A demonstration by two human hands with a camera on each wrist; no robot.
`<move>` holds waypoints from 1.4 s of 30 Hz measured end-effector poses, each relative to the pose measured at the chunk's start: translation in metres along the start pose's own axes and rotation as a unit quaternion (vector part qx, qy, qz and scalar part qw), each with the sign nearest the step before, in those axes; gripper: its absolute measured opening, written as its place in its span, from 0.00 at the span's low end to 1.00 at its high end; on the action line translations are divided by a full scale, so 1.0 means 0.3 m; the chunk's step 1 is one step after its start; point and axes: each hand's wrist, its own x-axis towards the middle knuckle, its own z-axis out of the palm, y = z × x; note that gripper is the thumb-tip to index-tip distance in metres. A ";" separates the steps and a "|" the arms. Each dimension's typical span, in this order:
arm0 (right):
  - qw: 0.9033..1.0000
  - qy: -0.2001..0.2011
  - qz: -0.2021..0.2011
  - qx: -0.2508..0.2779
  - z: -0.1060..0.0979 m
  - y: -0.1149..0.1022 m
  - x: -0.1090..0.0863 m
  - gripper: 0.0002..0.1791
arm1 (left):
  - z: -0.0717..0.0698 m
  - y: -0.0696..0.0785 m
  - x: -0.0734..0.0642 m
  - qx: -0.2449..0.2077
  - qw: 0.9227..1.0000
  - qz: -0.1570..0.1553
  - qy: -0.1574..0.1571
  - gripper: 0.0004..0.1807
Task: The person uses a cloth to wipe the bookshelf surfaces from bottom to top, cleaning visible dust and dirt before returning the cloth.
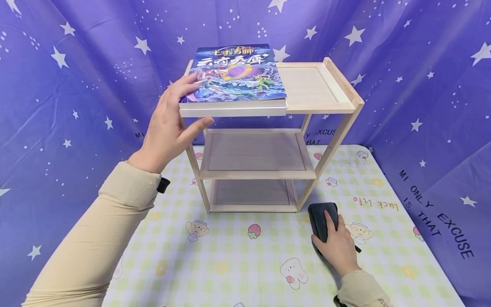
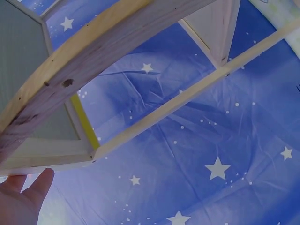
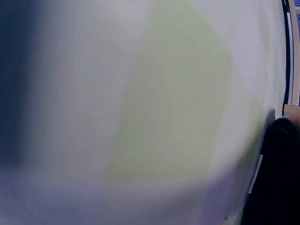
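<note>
A thick paperback book (image 1: pixel 239 76) with a colourful illustrated cover lies on the left part of the top shelf of a small wooden rack (image 1: pixel 316 85), its pale edge facing me. My left hand (image 1: pixel 165 115) rests at the book's left side, fingertips over the cover and thumb stretched out below the front edge. In the left wrist view, fingers (image 2: pixel 40 187) show beside the rack's wood. On the table at the right, my right hand (image 1: pixel 337 245) holds a dark zip pouch (image 1: pixel 322 215), thumb on its left side and fingers across its top. The pouch (image 3: pixel 276 178) fills the right wrist view's lower right.
Two lower shelves (image 1: pixel 257 155) of the rack stand below the book. A checked cloth (image 1: pixel 230 264) with cartoon prints covers the table. Behind and beside it hang purple curtains (image 1: pixel 96 51) with white stars.
</note>
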 end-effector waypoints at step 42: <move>0.995 -0.048 0.032 0.087 -0.084 -0.074 -0.024 0.40 | 0.017 0.006 -0.008 -0.011 1.000 -0.009 0.025 0.37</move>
